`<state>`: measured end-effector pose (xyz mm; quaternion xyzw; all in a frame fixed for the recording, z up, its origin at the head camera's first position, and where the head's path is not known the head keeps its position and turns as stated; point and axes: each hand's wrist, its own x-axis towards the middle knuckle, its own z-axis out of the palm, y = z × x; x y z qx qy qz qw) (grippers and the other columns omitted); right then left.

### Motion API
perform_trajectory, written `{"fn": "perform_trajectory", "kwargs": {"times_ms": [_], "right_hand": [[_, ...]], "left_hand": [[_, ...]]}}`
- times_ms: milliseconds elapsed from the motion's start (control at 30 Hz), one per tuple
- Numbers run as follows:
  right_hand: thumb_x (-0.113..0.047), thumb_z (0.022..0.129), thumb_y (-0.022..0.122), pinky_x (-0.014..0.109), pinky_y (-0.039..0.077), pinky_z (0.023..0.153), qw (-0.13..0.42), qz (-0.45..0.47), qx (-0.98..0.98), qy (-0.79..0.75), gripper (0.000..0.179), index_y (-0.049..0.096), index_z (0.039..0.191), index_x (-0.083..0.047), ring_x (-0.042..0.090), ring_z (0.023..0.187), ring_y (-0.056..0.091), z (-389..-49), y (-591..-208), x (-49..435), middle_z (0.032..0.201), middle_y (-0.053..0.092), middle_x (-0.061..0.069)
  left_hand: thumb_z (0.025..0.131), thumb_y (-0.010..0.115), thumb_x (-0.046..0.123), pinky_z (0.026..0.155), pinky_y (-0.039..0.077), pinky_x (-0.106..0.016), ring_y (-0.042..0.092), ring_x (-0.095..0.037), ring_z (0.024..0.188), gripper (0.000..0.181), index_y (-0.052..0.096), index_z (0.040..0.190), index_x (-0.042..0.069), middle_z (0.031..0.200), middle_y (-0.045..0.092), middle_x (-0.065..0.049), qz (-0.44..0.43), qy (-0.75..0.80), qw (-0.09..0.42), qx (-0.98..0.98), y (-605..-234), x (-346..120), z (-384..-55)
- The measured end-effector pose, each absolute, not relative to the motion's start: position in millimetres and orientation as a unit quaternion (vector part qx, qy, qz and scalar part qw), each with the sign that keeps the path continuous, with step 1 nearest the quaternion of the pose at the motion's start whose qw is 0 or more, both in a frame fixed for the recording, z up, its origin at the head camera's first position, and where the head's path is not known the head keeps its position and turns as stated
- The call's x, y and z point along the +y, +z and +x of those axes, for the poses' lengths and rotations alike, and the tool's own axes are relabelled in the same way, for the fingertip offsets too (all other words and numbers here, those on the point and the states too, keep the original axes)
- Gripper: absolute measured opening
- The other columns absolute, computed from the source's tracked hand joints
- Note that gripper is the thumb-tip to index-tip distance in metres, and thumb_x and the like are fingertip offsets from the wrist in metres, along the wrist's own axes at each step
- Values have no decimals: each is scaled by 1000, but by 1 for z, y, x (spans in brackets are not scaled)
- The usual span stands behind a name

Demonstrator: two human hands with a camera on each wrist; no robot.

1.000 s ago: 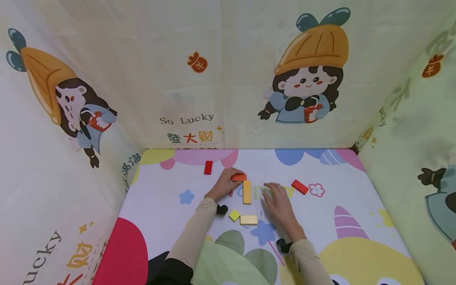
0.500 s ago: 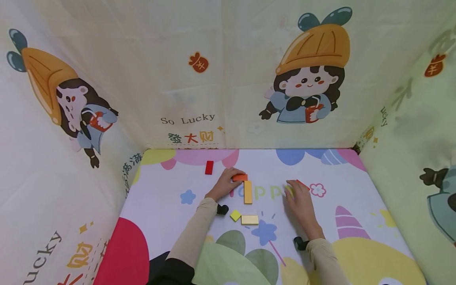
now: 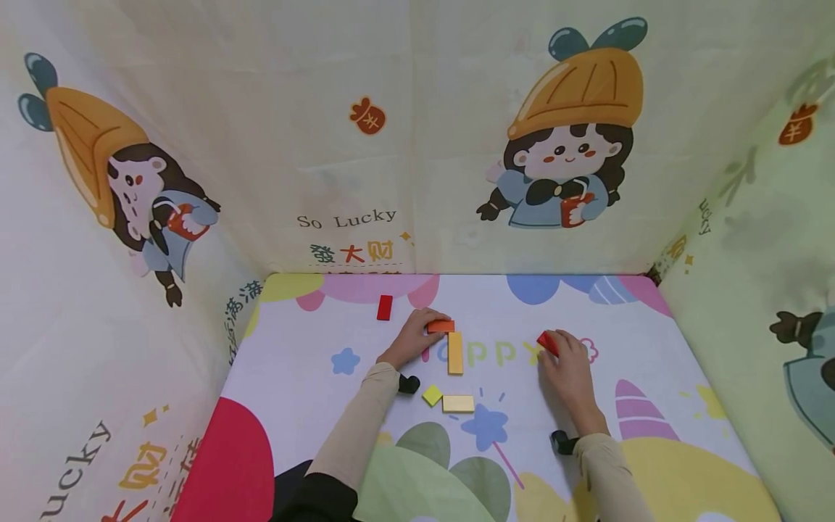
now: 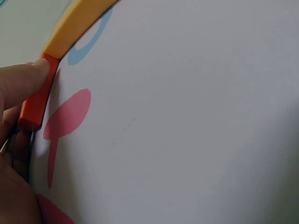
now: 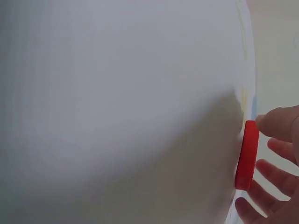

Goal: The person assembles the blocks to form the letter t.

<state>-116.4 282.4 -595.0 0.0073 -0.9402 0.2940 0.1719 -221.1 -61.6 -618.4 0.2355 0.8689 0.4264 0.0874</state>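
Observation:
My left hand [image 3: 414, 337] pinches an orange-red block [image 4: 32, 109] between thumb and fingers. That block touches the far end of a light-orange block [image 3: 455, 354], so the two form a corner. Over a red block [image 3: 547, 341] on the right side of the table is my right hand [image 3: 569, 366], covering part of it. In the right wrist view the thumb tip is at one end of the red block [image 5: 247, 156], and the other fingers are spread behind it. Whether they press on it cannot be made out. A yellow-green block [image 3: 432, 395] and a pale-yellow block [image 3: 459, 404] lie nearer the wearer.
Another red block [image 3: 385, 307] lies at the back left, beyond the left hand. The table [image 3: 287, 406] has a printed cloth. Printed fabric walls [image 3: 443, 145] stand at the back and both sides.
My right hand has moved right, from beside the light-orange block to the red block on the right. My left hand stays on the orange-red block.

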Motion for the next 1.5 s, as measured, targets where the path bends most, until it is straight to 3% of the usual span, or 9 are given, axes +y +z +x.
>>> {"fn": "perform_trajectory", "kwargs": {"times_ms": [267, 567, 1100, 1500], "right_hand": [[-10, 94, 69, 70, 43, 105, 97, -47, -961, 255, 52, 55, 141, 7, 56, 124, 50, -119, -592, 293, 137, 55, 36], [-10, 93, 67, 70, 43, 94, 108, -42, -967, 228, 42, 62, 132, 5, 55, 117, 53, -121, -590, 301, 125, 61, 35], [-6, 91, 66, 65, 47, 93, 96, 11, -959, 267, 40, 65, 129, 6, 53, 110, 56, -139, -591, 274, 125, 64, 32], [-10, 92, 69, 65, 48, 96, 71, 40, -958, 276, 40, 67, 131, -1, 48, 118, 57, -155, -592, 231, 129, 65, 26]], "left_hand": [[102, 69, 24, 117, 45, -41, 52, -18, 132, 36, 66, 137, 27, 139, 63, 3, 233, 423, 90, 871, -614, -60, -220], [101, 70, 21, 113, 44, -43, 53, -18, 129, 36, 67, 137, 25, 137, 65, 3, 226, 374, 69, 897, -607, -54, -214], [101, 69, 29, 121, 34, -51, 54, -17, 132, 38, 65, 139, 31, 139, 65, 6, 204, 316, 50, 925, -603, -49, -208], [100, 71, 27, 120, 34, -54, 56, -20, 134, 38, 67, 138, 30, 139, 66, 4, 195, 349, 54, 915, -602, -50, -207]]}}
